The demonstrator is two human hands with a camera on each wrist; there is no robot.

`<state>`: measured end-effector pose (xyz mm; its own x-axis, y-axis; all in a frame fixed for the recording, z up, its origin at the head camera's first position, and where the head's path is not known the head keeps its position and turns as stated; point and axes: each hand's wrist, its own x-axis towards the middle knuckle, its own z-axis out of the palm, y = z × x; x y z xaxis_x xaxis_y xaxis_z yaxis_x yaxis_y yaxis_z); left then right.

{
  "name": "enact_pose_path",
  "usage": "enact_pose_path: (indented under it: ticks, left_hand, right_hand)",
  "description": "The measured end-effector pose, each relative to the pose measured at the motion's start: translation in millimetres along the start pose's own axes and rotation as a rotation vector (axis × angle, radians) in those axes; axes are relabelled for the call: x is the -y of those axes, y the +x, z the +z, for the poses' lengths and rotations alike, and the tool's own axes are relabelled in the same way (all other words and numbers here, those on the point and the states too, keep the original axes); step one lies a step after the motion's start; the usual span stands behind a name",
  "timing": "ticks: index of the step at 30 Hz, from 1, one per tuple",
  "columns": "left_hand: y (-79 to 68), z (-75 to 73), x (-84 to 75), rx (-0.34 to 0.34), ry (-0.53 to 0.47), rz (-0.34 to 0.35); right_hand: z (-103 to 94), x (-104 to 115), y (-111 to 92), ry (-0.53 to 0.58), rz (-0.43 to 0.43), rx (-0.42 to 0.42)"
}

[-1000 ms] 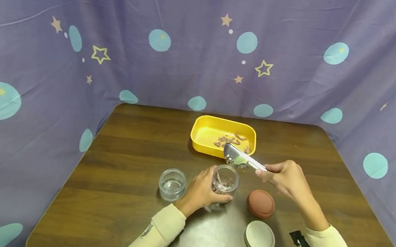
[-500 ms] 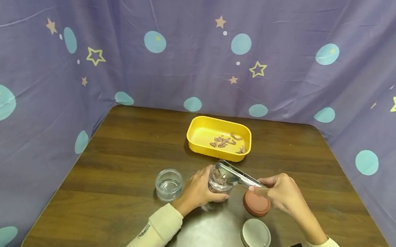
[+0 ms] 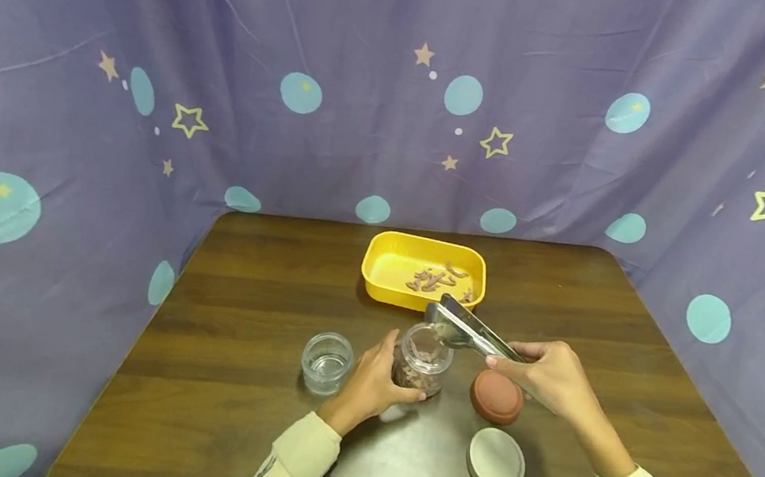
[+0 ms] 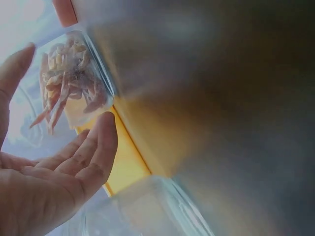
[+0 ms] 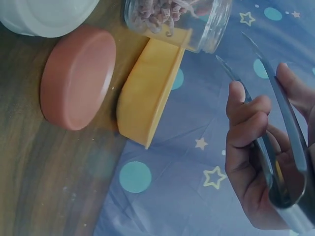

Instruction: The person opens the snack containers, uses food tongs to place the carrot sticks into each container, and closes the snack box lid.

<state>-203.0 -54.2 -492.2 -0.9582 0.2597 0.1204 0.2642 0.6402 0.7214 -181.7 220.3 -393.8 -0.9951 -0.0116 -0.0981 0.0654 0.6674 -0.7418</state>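
My right hand (image 3: 556, 378) grips metal tongs (image 3: 472, 332); in the right wrist view the tips of the tongs (image 5: 268, 69) are apart with nothing between them. In the head view, those tips are just above the mouth of a clear glass jar (image 3: 422, 369). Pinkish-brown strips (image 4: 69, 76) partly fill this jar, which stands upright on the table. Beside it, my left hand (image 3: 370, 386) is spread around the jar's left side, fingers and thumb apart. The left wrist view shows the left hand's fingers (image 4: 101, 142) uncurled; whether they touch the glass I cannot tell.
Behind the jar is a yellow tray (image 3: 376, 286) with several more strips lying in it. A second glass jar (image 3: 326, 364) stands to the left. On the right lie a reddish-brown lid (image 3: 496, 396) and a pale lid (image 3: 497, 461). A patterned curtain (image 3: 376, 68) hangs behind the table.
The tongs have moved from beside the tray to the jar, dipped into its mouth, then risen slightly. My left hand's grip on the jar has loosened.
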Motion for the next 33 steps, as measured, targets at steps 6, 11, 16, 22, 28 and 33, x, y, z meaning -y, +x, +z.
enact_pose_path:
  ticks: [6,11,16,22,28,33]
  left_hand:
    - [-25.5,-12.1,4.7,0.024,0.026,-0.013]
    - [-46.6,-24.5,9.1,-0.001,0.035,0.049]
    - [-66.1,-43.8,17.6,-0.085,0.073,0.063]
    - [-77.4,-62.6,31.5,-0.231,0.109,0.029]
    - [-71.8,-72.4,47.6,-0.373,0.195,-0.037]
    - [-63.9,-75.8,59.0,-0.354,0.266,-0.064]
  right_hand:
    - [1.6,-3,10,-0.022,0.016,-0.007]
    - [6.7,-2,18,-0.016,0.008,-0.018]
    - [14.0,2,26,-0.017,0.002,-0.019]
    - [13.4,1,35,-0.009,0.023,-0.011]
    - [11.8,-2,48,0.033,0.062,0.010]
    - [11.4,-2,59,0.011,0.056,0.016]
